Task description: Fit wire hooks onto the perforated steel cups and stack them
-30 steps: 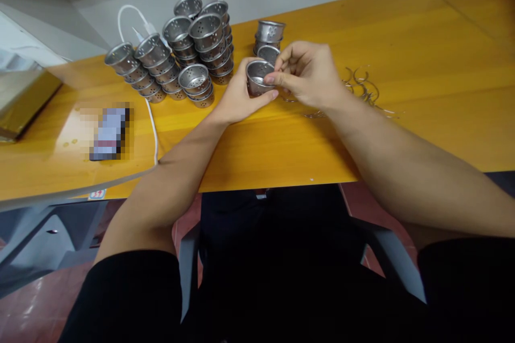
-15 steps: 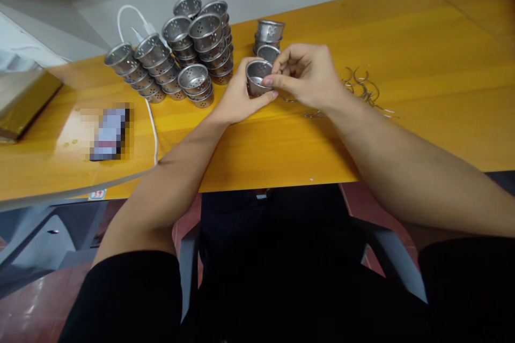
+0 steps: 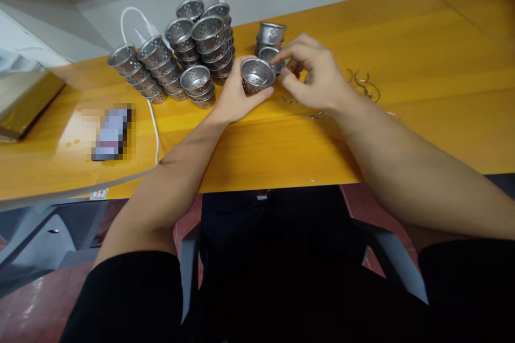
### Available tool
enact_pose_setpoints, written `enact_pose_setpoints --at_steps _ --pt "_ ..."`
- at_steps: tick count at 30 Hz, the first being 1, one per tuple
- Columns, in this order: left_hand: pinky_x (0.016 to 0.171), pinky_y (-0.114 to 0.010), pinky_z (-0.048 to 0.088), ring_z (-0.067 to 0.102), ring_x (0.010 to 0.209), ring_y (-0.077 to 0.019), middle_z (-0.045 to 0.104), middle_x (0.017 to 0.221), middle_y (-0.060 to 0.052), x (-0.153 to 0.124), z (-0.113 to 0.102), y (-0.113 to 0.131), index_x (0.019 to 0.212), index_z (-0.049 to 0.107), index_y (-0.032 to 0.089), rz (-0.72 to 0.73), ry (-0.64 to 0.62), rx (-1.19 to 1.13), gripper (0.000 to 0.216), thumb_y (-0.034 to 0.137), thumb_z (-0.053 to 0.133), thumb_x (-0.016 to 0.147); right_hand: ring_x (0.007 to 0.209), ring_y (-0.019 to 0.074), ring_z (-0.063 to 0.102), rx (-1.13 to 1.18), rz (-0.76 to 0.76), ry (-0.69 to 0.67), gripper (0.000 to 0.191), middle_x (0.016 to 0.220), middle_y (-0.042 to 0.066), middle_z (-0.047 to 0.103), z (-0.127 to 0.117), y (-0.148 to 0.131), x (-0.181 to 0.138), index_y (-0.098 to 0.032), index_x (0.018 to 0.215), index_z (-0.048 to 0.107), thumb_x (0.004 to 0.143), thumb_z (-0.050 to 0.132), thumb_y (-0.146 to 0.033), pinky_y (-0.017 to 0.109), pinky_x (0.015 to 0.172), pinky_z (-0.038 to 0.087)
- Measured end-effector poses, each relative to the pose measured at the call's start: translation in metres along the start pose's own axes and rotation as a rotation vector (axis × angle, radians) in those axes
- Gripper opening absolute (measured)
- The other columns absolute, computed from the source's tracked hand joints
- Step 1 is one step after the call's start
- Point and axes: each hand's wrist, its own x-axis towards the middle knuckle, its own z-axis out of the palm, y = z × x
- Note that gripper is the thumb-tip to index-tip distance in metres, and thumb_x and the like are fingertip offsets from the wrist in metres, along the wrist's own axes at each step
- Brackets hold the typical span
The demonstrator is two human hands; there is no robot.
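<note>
My left hand (image 3: pixel 235 97) is wrapped round a small perforated metal cup (image 3: pixel 256 74), tilted so that its open mouth faces me. A thin wire runs across the cup's mouth. My right hand (image 3: pixel 311 76) is just right of the cup with its fingers curled, the fingertips at the cup's right rim. What they pinch, if anything, is too small to make out. Both hands hover over the yellow wooden table (image 3: pixel 281 139). Thin wire rings (image 3: pixel 364 86) lie on the table to the right of my right hand.
Leaning stacks of the same metal cups (image 3: pixel 189 48) stand at the back left, and a short stack (image 3: pixel 270 37) stands behind my hands. A white cable (image 3: pixel 153 118) and a blurred flat object (image 3: pixel 108 133) lie at the left. A gold box (image 3: pixel 24 102) is at the far left.
My left hand has tilted the cup, so its mouth now faces me. My right hand has shifted a little right, off the top of the cup to its right rim.
</note>
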Motion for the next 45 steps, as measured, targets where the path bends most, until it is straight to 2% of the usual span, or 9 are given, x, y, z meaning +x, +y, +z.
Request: enact_pose_setpoints --at_steps 7,13,18,24,30,36,40,42,45 --pt "0.139 -0.060 0.057 0.073 0.150 -0.0362 0.067 0.161 -0.017 0.000 0.001 0.003 0.163 0.049 0.029 -0.027 0.026 0.011 0.097 0.098 0.079 0.103 0.125 0.0435 0.076 -0.061 -0.015 -0.049 0.040 0.149 0.007 0.082 -0.003 -0.016 -0.004 -0.048 0.141 0.080 0.109 0.086 -0.072 0.066 0.119 0.067" --pt "0.139 -0.059 0.057 0.074 0.149 -0.0353 0.068 0.160 -0.016 0.001 0.000 0.004 0.164 0.047 0.030 -0.022 0.036 0.022 0.100 0.104 0.073 0.102 0.129 0.0465 0.073 -0.025 -0.057 -0.068 0.030 0.141 0.008 0.082 0.000 -0.008 -0.001 -0.046 0.122 0.086 0.108 0.086 -0.074 0.074 0.121 0.064" --pt "0.139 -0.062 0.058 0.076 0.150 -0.0357 0.069 0.160 -0.016 0.003 -0.001 0.008 0.168 0.045 0.030 -0.029 0.020 0.037 0.100 0.105 0.067 0.105 0.134 0.0480 0.071 -0.045 -0.045 -0.113 0.023 0.144 0.005 0.082 0.002 -0.005 -0.002 -0.055 0.126 0.086 0.107 0.088 -0.067 0.077 0.122 0.065" --pt "0.141 -0.061 0.058 0.074 0.152 -0.0365 0.067 0.161 -0.016 0.000 0.001 0.005 0.168 0.047 0.029 -0.009 0.026 0.012 0.103 0.104 0.073 0.103 0.135 0.0483 0.075 -0.035 -0.160 -0.109 0.027 0.151 0.011 0.078 0.012 0.009 -0.004 -0.040 0.128 0.088 0.107 0.087 -0.056 0.075 0.119 0.066" --pt "0.142 -0.061 0.056 0.072 0.155 -0.0365 0.065 0.162 -0.016 0.000 0.001 0.008 0.169 0.045 0.030 -0.001 0.024 0.021 0.100 0.103 0.070 0.105 0.134 0.0459 0.076 -0.033 -0.173 -0.123 0.025 0.149 0.012 0.079 0.015 0.011 -0.004 -0.039 0.129 0.088 0.107 0.087 -0.050 0.069 0.117 0.068" --pt "0.145 -0.060 0.056 0.070 0.163 -0.0356 0.062 0.172 -0.017 0.006 0.001 0.027 0.184 0.030 0.032 -0.027 -0.016 0.004 0.105 0.098 0.066 0.111 0.105 0.0355 0.075 0.063 -0.100 -0.037 0.034 0.143 0.013 0.079 0.007 0.005 -0.003 -0.038 0.123 0.086 0.107 0.093 -0.067 0.060 0.098 0.070" --pt "0.138 -0.060 0.064 0.067 0.169 -0.0386 0.050 0.193 -0.016 0.006 -0.004 0.040 0.192 0.019 0.042 -0.176 -0.022 -0.099 0.109 0.085 0.076 0.111 0.110 0.0340 0.077 -0.058 -0.089 0.094 0.049 0.141 0.012 0.079 -0.001 0.012 0.002 -0.035 0.126 0.085 0.115 0.080 -0.083 0.058 0.102 0.072" --pt "0.138 -0.062 0.064 0.064 0.173 -0.0405 0.042 0.202 -0.012 0.005 -0.010 0.042 0.194 0.017 0.048 -0.266 -0.015 -0.125 0.109 0.075 0.080 0.109 0.113 0.0335 0.078 -0.163 -0.055 0.194 0.049 0.141 0.013 0.079 -0.005 0.022 0.005 -0.033 0.131 0.085 0.120 0.074 -0.079 0.056 0.101 0.072" --pt "0.149 -0.066 0.054 0.052 0.185 -0.0430 0.034 0.208 -0.009 0.004 -0.016 0.040 0.196 0.017 0.049 -0.292 -0.040 -0.111 0.112 0.071 0.082 0.107 0.112 0.0325 0.078 -0.269 0.017 0.264 0.037 0.139 0.013 0.083 -0.007 0.039 0.008 -0.029 0.133 0.087 0.121 0.076 -0.062 0.053 0.099 0.072"
